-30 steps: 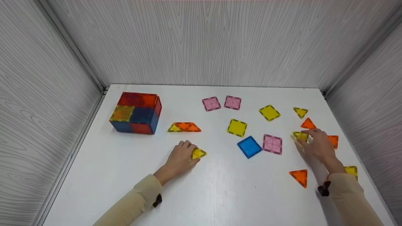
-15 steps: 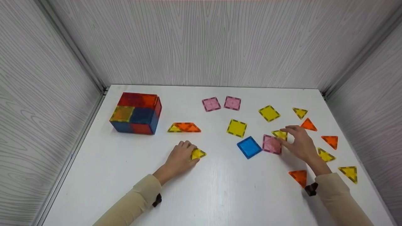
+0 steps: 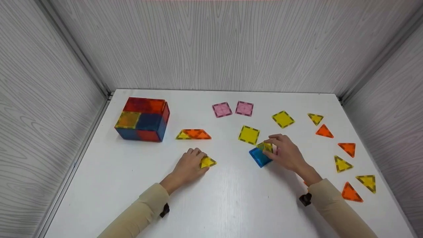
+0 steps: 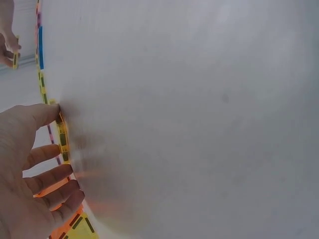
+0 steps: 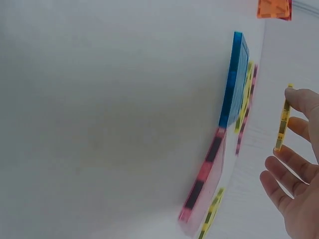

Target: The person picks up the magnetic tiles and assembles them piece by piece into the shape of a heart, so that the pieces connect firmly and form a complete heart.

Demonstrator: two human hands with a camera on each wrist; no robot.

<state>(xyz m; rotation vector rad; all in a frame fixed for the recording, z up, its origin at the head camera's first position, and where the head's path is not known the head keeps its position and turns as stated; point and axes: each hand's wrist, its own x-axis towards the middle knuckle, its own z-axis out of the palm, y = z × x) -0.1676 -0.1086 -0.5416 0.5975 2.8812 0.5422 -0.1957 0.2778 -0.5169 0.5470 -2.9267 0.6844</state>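
Left of the table's middle, the left hand (image 3: 191, 165) pinches a yellow triangular piece (image 3: 208, 162) between thumb and fingers, low at the tabletop. The right hand (image 3: 287, 152) holds a yellow triangle (image 3: 265, 146) by its edges; in the right wrist view that yellow piece (image 5: 283, 122) is raised off the table between thumb and fingers. Below it in the head view lies a blue square (image 3: 260, 157), partly covered. A pink square beside the blue one is mostly hidden by the right hand. The left wrist view shows the left hand (image 4: 40, 169) at its yellow piece (image 4: 62, 137).
A red, blue and yellow box (image 3: 145, 119) stands at back left. Near it lies an orange and yellow strip (image 3: 193, 134). Pink squares (image 3: 222, 109) and yellow squares (image 3: 249, 135) lie mid-table and behind; several triangles (image 3: 343, 164) are spread at right. Walls (image 3: 224, 46) enclose the table.
The right hand has carried its yellow triangle leftward from the group at right, past the pink square to above the blue square. The left hand and its piece have stayed almost still.
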